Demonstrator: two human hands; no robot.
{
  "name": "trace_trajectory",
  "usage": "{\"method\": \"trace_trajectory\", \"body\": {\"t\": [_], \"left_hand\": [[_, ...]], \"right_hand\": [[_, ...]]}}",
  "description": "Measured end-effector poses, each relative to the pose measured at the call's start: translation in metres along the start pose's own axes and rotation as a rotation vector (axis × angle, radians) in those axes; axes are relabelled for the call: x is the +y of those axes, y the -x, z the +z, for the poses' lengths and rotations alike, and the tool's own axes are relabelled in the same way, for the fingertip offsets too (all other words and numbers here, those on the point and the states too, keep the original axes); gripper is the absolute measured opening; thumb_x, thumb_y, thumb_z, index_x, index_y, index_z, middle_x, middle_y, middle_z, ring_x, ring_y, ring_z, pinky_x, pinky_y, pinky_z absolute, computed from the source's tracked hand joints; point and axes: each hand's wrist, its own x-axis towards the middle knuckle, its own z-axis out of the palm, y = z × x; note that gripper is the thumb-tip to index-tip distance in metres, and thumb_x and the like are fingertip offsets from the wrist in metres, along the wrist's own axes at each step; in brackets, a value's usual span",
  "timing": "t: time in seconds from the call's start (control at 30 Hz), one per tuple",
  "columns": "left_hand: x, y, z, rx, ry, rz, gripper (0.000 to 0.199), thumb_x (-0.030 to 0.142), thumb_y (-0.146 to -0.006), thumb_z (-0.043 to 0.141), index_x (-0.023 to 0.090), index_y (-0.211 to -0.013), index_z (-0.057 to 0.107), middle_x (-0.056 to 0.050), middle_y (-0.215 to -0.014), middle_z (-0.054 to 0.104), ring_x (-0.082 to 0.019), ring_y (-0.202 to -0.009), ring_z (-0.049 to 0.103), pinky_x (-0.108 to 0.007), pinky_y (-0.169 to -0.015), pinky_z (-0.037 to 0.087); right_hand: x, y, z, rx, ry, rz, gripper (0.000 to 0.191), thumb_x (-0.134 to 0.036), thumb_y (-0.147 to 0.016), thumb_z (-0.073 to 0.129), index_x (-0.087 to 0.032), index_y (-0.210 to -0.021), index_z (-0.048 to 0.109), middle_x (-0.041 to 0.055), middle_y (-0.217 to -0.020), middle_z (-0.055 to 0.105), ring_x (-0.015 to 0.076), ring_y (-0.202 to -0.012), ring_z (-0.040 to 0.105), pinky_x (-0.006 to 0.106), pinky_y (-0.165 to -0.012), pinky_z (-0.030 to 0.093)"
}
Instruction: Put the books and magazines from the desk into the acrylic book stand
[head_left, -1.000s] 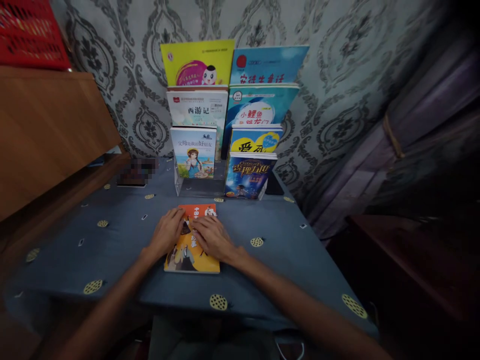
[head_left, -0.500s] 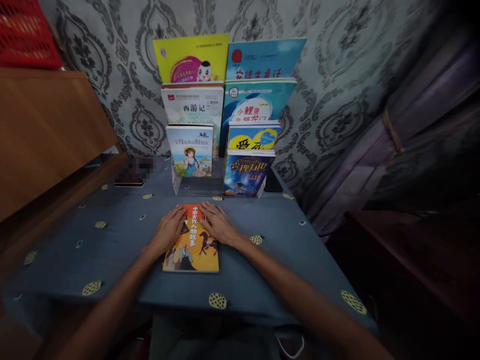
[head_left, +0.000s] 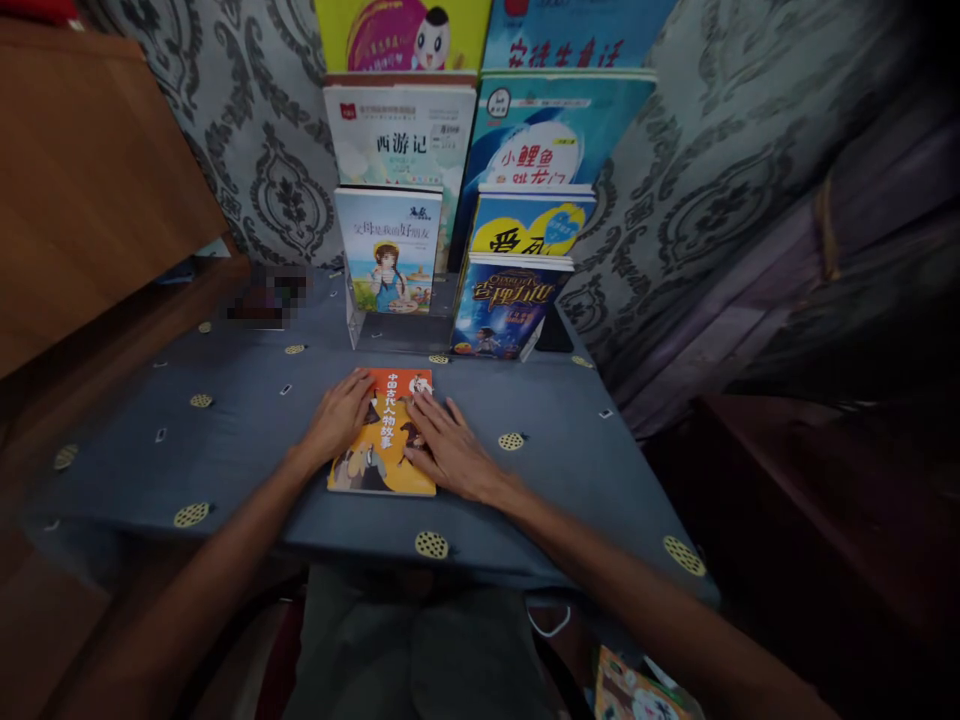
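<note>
An orange and yellow book lies flat on the blue patterned tablecloth, its cover facing up. Along the book's left edge rests my left hand, its fingertips near the upper left corner of the cover. My right hand lies with spread fingers over the right side of the same book. Neither hand is closed round anything. Beyond the book stands a clear rack with several upright books, among them a light blue one at the left and a dark blue one at the right.
A wooden cabinet stands at the left. A blurred dark item lies at the table's back left. A black object is behind the rack's right side. Below the table's right front edge, another colourful book shows.
The view has tilted down and come nearer the rack. My right hand has slid down along the book's right side, uncovering its upper right corner. My left hand stays at the left edge.
</note>
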Motion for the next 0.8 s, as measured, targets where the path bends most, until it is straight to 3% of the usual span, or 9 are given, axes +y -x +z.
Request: {"method": "trace_trajectory", "body": {"t": [0.2, 0.43, 0.6, 0.8], "left_hand": [[-0.003, 0.0, 0.002, 0.012, 0.006, -0.011, 0.044, 0.028, -0.1, 0.031, 0.014, -0.132, 0.056, -0.014, -0.146, 0.053, -0.023, -0.14, 0.044, -0.044, -0.118, 0.034], [0.002, 0.005, 0.0, 0.007, -0.079, -0.03, 0.042, 0.03, -0.1, 0.034, 0.016, -0.132, 0.057, -0.013, -0.148, 0.052, -0.025, -0.142, 0.042, -0.049, -0.116, 0.035], [0.025, 0.035, -0.008, -0.053, -0.2, 0.043, 0.044, 0.038, -0.1, 0.039, 0.019, -0.137, 0.053, -0.013, -0.15, 0.049, -0.028, -0.143, 0.039, -0.058, -0.116, 0.031], [0.048, 0.075, -0.005, -0.087, -0.219, 0.218, 0.048, 0.039, -0.103, 0.034, 0.02, -0.146, 0.043, -0.009, -0.153, 0.046, -0.022, -0.147, 0.032, -0.05, -0.121, 0.024]], "right_hand": [[-0.019, 0.028, -0.004, -0.045, -0.027, -0.066, 0.073, -0.053, -0.096, 0.051, -0.015, -0.155, 0.03, 0.0184, -0.161, 0.027, 0.0335, -0.151, 0.02, 0.06, -0.121, 0.014], [-0.026, 0.032, -0.004, -0.123, 0.098, -0.054, 0.072, -0.054, -0.096, 0.051, -0.02, -0.155, 0.028, 0.0149, -0.162, 0.027, 0.0309, -0.152, 0.017, 0.061, -0.121, 0.018], [-0.026, 0.032, -0.005, -0.117, 0.118, -0.057, 0.076, -0.055, -0.095, 0.052, -0.022, -0.157, 0.022, 0.0135, -0.162, 0.027, 0.0295, -0.152, 0.018, 0.06, -0.12, 0.021], [-0.025, 0.032, -0.004, -0.115, 0.093, -0.061, 0.078, -0.052, -0.095, 0.055, -0.02, -0.157, 0.022, 0.0162, -0.161, 0.028, 0.0316, -0.151, 0.02, 0.061, -0.12, 0.022]]}}
